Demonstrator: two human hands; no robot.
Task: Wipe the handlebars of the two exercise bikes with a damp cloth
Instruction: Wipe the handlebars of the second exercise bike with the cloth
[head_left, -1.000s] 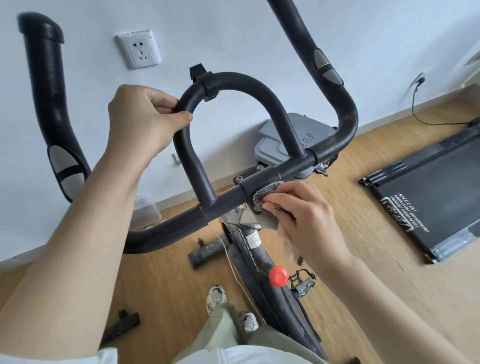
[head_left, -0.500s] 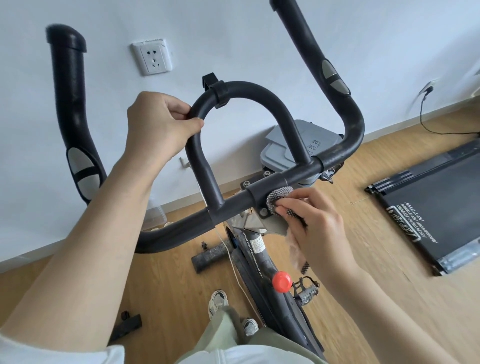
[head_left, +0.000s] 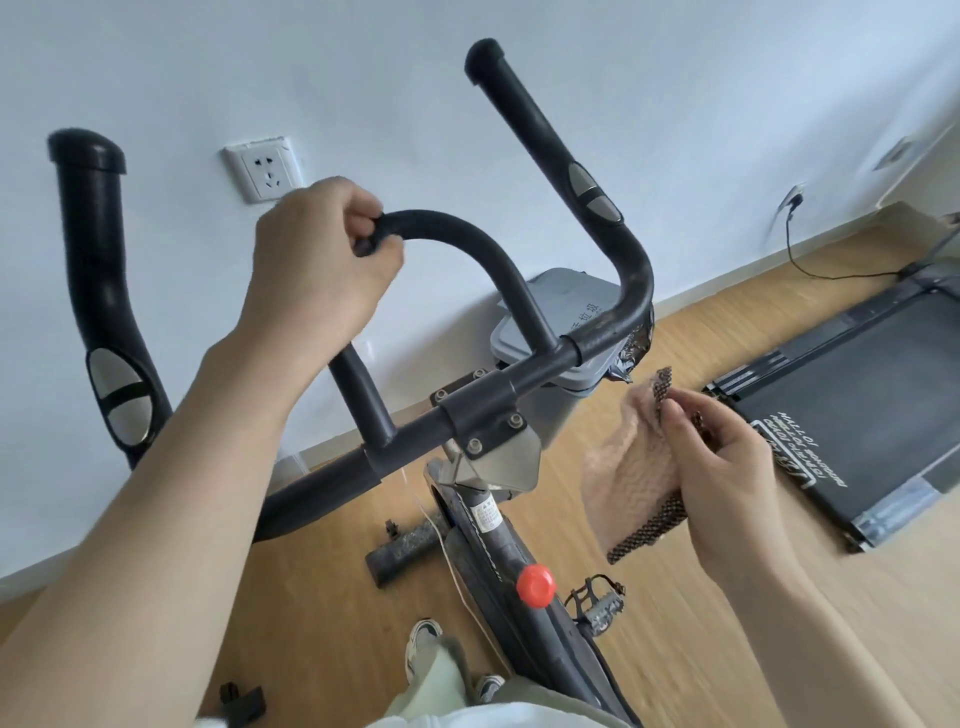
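- The centre loop (head_left: 457, 234) is gripped by the left hand (head_left: 317, 270), fingers (head_left: 358, 223) curled fully round it.
- The cloth (head_left: 628, 473) is pinched by the right hand (head_left: 727, 467), clear of the crossbar (head_left: 540, 374), right of it.
- A clean damp face should be wrapped round the bar and drawn along it.

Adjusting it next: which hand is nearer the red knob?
Right. The right hand, holding the cloth, is up-right of the red knob; the left hand grips the handlebar loop far above.
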